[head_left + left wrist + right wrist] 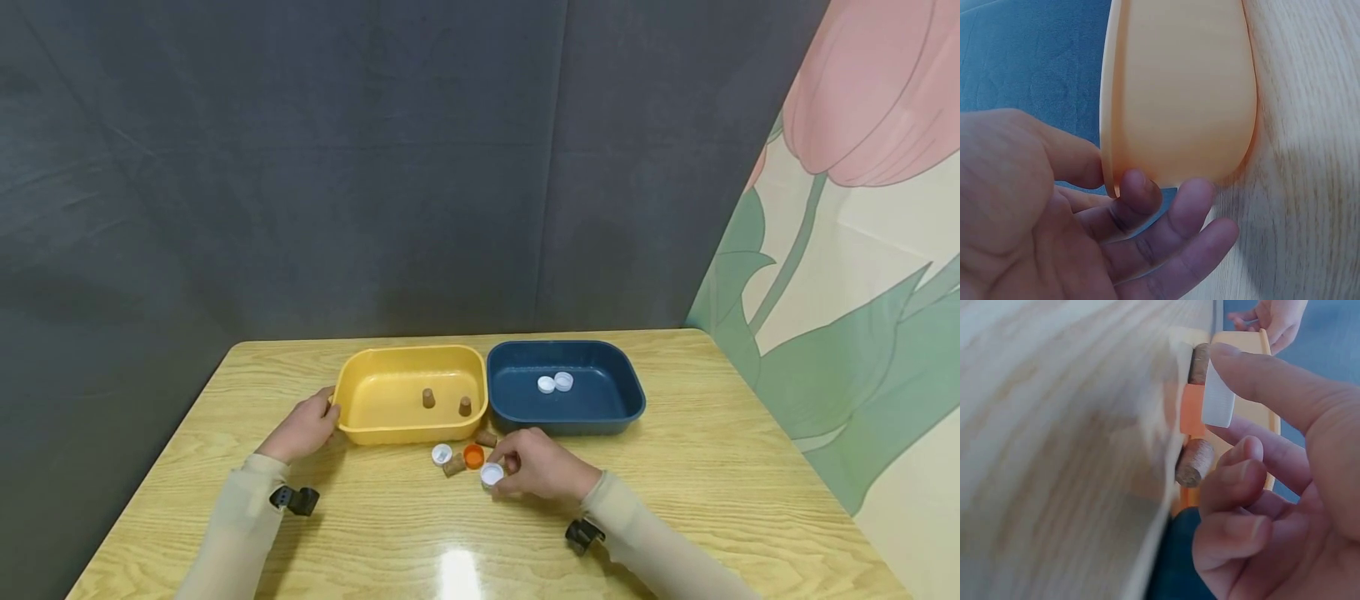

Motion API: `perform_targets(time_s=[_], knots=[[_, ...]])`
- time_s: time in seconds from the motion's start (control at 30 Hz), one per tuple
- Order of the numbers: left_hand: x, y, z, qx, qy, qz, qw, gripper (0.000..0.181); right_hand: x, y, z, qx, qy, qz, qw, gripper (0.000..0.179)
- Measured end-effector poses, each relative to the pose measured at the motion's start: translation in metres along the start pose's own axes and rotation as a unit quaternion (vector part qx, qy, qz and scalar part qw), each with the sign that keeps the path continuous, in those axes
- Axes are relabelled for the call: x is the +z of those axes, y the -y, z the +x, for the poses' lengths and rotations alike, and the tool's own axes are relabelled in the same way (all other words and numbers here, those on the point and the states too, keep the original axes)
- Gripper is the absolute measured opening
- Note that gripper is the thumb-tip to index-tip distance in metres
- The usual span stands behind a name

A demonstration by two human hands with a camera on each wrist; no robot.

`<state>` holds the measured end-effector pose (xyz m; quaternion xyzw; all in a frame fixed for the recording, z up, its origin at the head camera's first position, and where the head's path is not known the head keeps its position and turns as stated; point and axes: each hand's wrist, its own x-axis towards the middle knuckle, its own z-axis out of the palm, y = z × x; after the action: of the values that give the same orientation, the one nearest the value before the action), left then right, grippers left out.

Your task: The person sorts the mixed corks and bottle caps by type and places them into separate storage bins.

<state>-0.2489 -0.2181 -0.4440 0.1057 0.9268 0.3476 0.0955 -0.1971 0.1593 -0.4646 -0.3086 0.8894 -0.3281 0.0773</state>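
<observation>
The surface point(360, 533) bears the yellow tray point(408, 436) at left, the blue tray point(566, 428) just beside it at right. The left hand point(303, 428) pinches the yellow tray's left rim, probably to steady it, while the right hand point(546, 465) pinches a white cap point(491, 475) by its edge, which suits its shallow shape. Two corks point(428, 398) are in the yellow tray, two other caps point(563, 382) in the blue, apparently grouped by kind; the white cap is within the right grip, just right of the orange cap point(473, 457).

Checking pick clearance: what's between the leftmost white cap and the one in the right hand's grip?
Head view: a cork and the orange cap lie between the leftmost cap and the held white cap.
</observation>
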Motion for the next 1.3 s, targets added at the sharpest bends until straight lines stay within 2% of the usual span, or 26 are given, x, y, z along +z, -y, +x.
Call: perform_targets(time_s=[0.3, 0.87, 1.3], knots=[[0.000, 0.001, 0.000, -0.002, 0.001, -0.002, 1.0000, 0.049, -0.014, 0.003, -0.001, -0.006, -0.019, -0.015, 0.9997, 0.016], [-0.001, 0.002, 0.002, 0.004, 0.003, 0.001, 1.0000, 0.050, -0.057, 0.011, 0.001, 0.009, -0.037, -0.048, 0.9981, 0.018], [-0.001, -0.001, 0.001, -0.003, 0.001, -0.001, 1.0000, 0.050, -0.096, -0.001, 0.016, 0.049, -0.044, -0.053, 0.9965, 0.022]])
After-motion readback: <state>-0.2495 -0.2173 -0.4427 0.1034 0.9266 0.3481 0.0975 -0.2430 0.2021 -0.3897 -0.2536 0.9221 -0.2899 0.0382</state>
